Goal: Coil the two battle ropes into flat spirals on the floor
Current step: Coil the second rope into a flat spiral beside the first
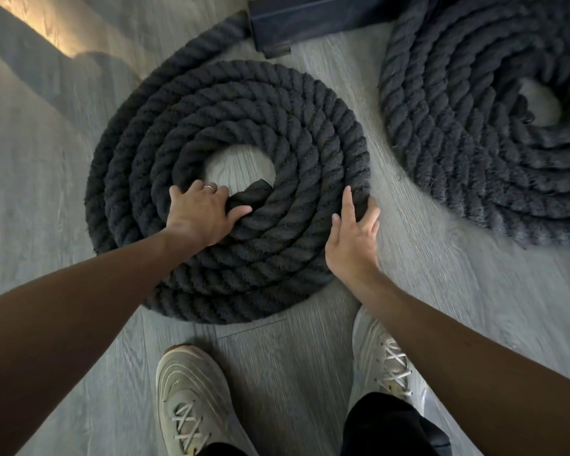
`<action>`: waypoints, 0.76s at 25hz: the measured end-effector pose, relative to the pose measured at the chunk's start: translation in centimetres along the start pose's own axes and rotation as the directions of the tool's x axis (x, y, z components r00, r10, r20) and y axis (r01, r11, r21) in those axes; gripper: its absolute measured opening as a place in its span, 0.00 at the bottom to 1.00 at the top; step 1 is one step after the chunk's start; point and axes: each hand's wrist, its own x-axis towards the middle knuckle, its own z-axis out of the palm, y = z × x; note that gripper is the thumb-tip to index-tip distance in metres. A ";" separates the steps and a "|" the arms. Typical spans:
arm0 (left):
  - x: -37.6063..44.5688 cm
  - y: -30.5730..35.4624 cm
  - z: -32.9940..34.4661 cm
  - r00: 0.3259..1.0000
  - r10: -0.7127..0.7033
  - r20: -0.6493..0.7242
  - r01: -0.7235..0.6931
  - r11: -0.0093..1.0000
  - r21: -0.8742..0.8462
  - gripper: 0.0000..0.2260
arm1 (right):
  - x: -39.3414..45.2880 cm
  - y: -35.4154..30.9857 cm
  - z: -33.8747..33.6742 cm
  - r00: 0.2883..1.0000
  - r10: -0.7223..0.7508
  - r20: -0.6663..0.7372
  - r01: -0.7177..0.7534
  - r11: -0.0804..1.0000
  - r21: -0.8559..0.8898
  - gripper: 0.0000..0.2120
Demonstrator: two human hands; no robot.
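Note:
A thick black battle rope [287, 126] lies coiled in a flat spiral on the floor in front of me, with a bare patch of floor at its centre. Its inner end [252, 192] sits at the spiral's middle. My left hand [201, 213] rests flat on the inner turns, fingers spread, thumb beside that end. My right hand [354, 235] presses against the coil's outer right edge, fingers extended. A second black rope coil [468, 133] lies to the right, running out of view.
A dark metal base [310, 18] stands at the top, and the first rope's tail [195, 51] runs up towards it. Grey wood-look flooring [418, 291] surrounds the coils. My two pale sneakers [191, 396] stand just below the near coil.

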 end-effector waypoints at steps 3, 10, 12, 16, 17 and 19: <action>1.6 2.2 -1.9 1.000 0.005 0.006 -0.005 1.000 -0.001 0.37 | 3.7 1.2 -1.6 0.998 0.021 -0.059 -0.030 0.988 -0.154 0.27; 3.9 5.3 -3.2 0.996 -0.015 0.091 0.033 0.981 -0.194 0.38 | 7.7 2.1 -5.1 0.996 0.079 -0.032 -0.085 0.915 -0.395 0.28; 3.4 3.8 -2.4 0.997 0.077 0.011 -0.073 0.978 -0.198 0.36 | 5.8 1.4 -4.2 0.991 0.114 -0.065 -0.130 0.930 -0.344 0.31; 3.6 -0.1 -1.7 0.958 0.285 -0.032 -0.283 0.958 0.055 0.38 | 0.6 0.7 -1.4 0.992 0.119 -0.042 -0.125 0.975 -0.186 0.30; 3.5 -0.4 -1.6 0.961 0.277 -0.022 -0.274 0.958 0.090 0.39 | -0.1 0.9 -1.0 0.992 0.116 -0.042 -0.121 0.978 -0.167 0.30; 3.2 -0.2 -1.5 0.968 0.252 -0.023 -0.246 0.959 0.142 0.41 | -0.5 1.2 -0.7 0.993 0.110 -0.037 -0.115 0.973 -0.202 0.36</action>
